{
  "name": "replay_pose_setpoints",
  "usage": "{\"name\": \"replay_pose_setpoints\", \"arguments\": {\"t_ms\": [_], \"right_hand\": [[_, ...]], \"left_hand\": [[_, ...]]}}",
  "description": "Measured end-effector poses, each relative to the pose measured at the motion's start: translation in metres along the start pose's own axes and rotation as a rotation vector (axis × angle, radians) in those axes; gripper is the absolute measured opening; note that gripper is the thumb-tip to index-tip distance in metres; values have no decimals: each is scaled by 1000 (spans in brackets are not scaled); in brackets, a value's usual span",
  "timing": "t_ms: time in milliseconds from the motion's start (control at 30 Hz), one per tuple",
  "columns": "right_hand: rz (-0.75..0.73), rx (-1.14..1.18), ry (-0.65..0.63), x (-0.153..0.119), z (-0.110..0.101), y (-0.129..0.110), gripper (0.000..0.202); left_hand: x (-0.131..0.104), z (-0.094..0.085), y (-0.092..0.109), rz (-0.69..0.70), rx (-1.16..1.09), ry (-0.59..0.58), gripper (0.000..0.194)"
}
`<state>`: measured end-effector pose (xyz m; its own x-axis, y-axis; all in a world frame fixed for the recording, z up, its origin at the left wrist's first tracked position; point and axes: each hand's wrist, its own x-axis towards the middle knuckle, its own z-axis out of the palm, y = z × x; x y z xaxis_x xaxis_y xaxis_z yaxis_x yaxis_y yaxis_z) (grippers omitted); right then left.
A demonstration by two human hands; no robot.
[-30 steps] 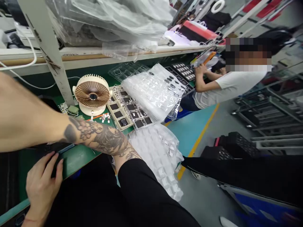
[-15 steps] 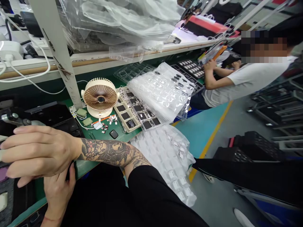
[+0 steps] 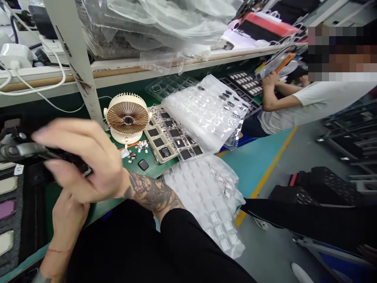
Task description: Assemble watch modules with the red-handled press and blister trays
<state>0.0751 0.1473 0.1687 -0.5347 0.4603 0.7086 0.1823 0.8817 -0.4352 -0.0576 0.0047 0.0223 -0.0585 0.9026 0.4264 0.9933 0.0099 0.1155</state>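
Note:
My right hand (image 3: 91,157), at the end of a tattooed forearm, is blurred by motion. Its thumb and fingers are curved and apart, beside the end of a metal lever handle (image 3: 31,151) on a black fixture at the left. Nothing shows in its grasp. Lower down, my left hand (image 3: 69,214) rests at the bench edge. My right hand covers its fingertips, so what they touch is hidden. Black equipment behind the hands is mostly covered.
A cream fan (image 3: 128,118) stands on the green bench. Near it lie small loose parts (image 3: 143,146), a black watch-like piece (image 3: 143,164) and a beige tray (image 3: 159,142). Plastic trays (image 3: 206,110) and bubble sheets (image 3: 203,200) overhang the edge. A co-worker (image 3: 294,104) sits at right.
My right hand has moved right and back from over the lever, its fingers bending and the thumb coming into view. The lever now shows more fully. The view has shifted slightly.

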Motion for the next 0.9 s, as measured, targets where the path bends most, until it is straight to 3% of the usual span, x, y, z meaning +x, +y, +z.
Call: {"name": "replay_pose_setpoints", "arguments": {"t_ms": [100, 200, 267, 400, 500, 567, 667, 800, 900], "right_hand": [[49, 239, 236, -55, -24, 27, 25], [276, 140, 183, -101, -52, 73, 16], [458, -38, 123, -114, -75, 114, 18], [648, -408, -188, -97, -114, 202, 32], [658, -548, -516, -73, -123, 245, 36], [646, -558, -624, -62, -122, 258, 33], [652, -561, -652, -56, -116, 263, 31], [657, -578, -675, -54, -111, 262, 32], [652, -594, -687, -48, -109, 262, 30]], "left_hand": [[27, -2, 7, 15, 126, -174, 34], [39, -1, 13, -54, 229, -201, 41], [39, 4, 13, -86, 254, -189, 40], [28, 14, 9, -195, 172, -28, 35], [14, 10, 12, -212, -35, 93, 42], [4, 2, 20, -225, -220, 149, 52], [-9, -11, 37, -399, -605, 171, 57], [-12, -17, 51, -671, -1093, 61, 37], [-8, -11, 50, -772, -1226, -29, 27]]}}
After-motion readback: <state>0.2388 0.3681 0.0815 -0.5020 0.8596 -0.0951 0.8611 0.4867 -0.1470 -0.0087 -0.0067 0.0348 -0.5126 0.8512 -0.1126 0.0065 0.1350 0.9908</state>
